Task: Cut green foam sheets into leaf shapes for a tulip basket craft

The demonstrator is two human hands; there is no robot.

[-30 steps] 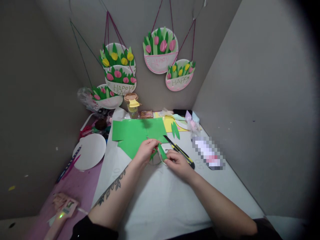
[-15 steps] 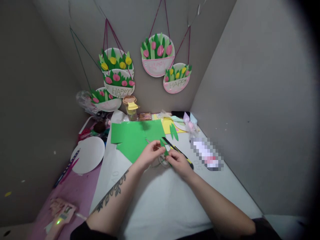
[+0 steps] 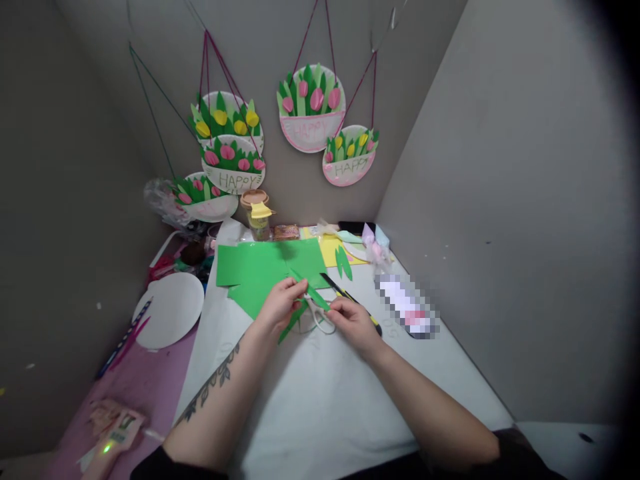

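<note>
- Green paper strip (image 3: 314,295) is pinched at both ends: left hand (image 3: 278,305) grips its upper-left end with thumb and fingers pressed together, right hand (image 3: 353,320) nips its lower-right end the same way.
- Change since a second ago: the strip then stood steeper between the hands, near the right thumb; now it lies flatter and stretched out between both pinches. Hands have shifted slightly left over the sheet's lower edge.
- Judgement: the piece is being turned or straightened in the fingers rather than set down; handling of it is mid-way.
- Strip appearance: narrow, pointed, leaf-like, bright green, thin and flexible. A second green sliver (image 3: 291,323) hangs below the left hand, pointing down-left.
- Position: strip is held just above the white desk (image 3: 320,400), over the near edge of the big green sheet (image 3: 265,267).
- White-handled scissors (image 3: 317,319) lie on the desk under and between the hands; no finger is in the loops.
- Yellow-and-black knife (image 3: 350,299) lies just beyond the right hand, partly hidden by it.
- Two cut green leaves (image 3: 343,262) rest on yellow paper (image 3: 330,248) further back.
- White plate (image 3: 170,309) lies well to the left on the pink cover.
- Finished tulip plates (image 3: 311,107) hang on the back wall.
</note>
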